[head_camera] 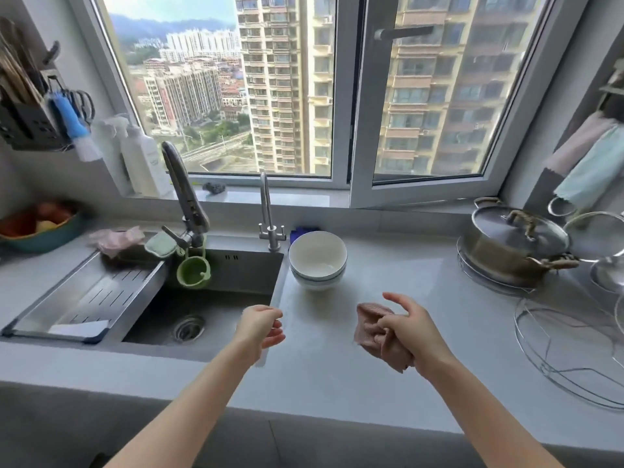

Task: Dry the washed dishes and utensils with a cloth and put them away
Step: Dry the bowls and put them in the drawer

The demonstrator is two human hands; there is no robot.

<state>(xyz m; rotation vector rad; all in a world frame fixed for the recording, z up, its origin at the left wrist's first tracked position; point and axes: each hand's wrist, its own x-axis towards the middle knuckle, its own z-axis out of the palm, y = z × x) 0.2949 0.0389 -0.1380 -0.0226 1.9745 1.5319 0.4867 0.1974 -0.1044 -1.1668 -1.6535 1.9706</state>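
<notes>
Two hands apart above the counter, one gripping the cloth, bowls not yet put away.

The right hand (408,332) grips a crumpled pinkish-brown cloth (369,320) over the pale grey stone countertop (388,282). The left hand (261,327) hangs by the edge of the stainless steel sink (216,298), holding nothing, fingers loosely curled. A stack of white ceramic bowls (317,261) stands on the countertop just beside the sink, beyond both hands and touched by neither. Whether the bowls are dry I cannot tell. Storing them looks like the main work left.
</notes>
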